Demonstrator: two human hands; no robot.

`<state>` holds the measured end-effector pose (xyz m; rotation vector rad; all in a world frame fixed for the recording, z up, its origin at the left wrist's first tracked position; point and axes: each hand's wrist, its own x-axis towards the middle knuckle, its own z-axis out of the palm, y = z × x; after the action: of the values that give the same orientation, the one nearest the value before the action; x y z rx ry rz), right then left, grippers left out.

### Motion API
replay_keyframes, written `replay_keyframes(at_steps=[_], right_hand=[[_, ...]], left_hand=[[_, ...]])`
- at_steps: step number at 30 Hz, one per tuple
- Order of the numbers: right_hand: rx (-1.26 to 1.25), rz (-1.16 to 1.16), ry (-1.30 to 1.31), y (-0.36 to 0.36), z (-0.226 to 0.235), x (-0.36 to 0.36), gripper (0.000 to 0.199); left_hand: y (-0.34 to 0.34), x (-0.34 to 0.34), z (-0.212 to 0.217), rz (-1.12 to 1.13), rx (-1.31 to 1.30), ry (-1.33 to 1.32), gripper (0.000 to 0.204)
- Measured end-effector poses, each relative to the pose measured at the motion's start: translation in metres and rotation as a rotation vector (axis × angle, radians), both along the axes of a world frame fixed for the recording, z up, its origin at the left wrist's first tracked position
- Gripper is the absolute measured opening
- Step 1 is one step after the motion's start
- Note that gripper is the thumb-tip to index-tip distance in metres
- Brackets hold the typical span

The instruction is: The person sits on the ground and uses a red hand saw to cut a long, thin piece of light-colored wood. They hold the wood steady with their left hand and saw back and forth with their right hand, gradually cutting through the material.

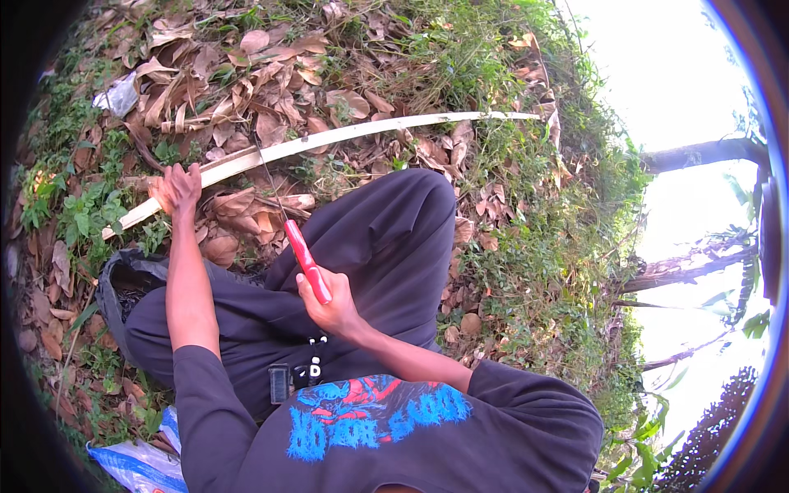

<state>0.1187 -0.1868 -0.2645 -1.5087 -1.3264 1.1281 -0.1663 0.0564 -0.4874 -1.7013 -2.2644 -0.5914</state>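
A long, pale, peeled strip of wood [353,130] curves across the leaf litter in front of my folded legs. My left hand [176,191] is closed around it near its left end. In my right hand [331,304] is a red-handled knife [307,261], gripped by the handle above my lap. Its thin dark blade is seen nearly edge-on and slants up and left to the strip. The blade's tip overlaps the strip to the right of my left hand; whether it cuts into the wood I cannot tell.
Dry brown leaves [345,103] and green weeds [542,287] cover the ground. A dark bag [115,296] lies by my left knee. A blue and white sack [136,467] is at the lower left, and a scrap of clear plastic [119,96] at the upper left. Tree trunks [699,154] stand at right.
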Motion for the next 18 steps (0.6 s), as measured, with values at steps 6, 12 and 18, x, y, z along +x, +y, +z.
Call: replay_keyframes(at_steps=[6,12,18], right_hand=[[0.048,-0.013,-0.096,0.061,-0.026,-0.009,0.028],[0.035,-0.016,-0.067,0.072,-0.018,-0.025,0.027],[-0.028,0.017,-0.014,0.015,-0.01,0.004,0.024]], left_hand=[[-0.003,0.005,0.017,-0.016,-0.053,0.011,0.037],[-0.008,-0.001,-0.002,0.002,0.114,0.158,0.037],[-0.011,0.009,0.028,0.009,-0.009,-0.054,0.03]])
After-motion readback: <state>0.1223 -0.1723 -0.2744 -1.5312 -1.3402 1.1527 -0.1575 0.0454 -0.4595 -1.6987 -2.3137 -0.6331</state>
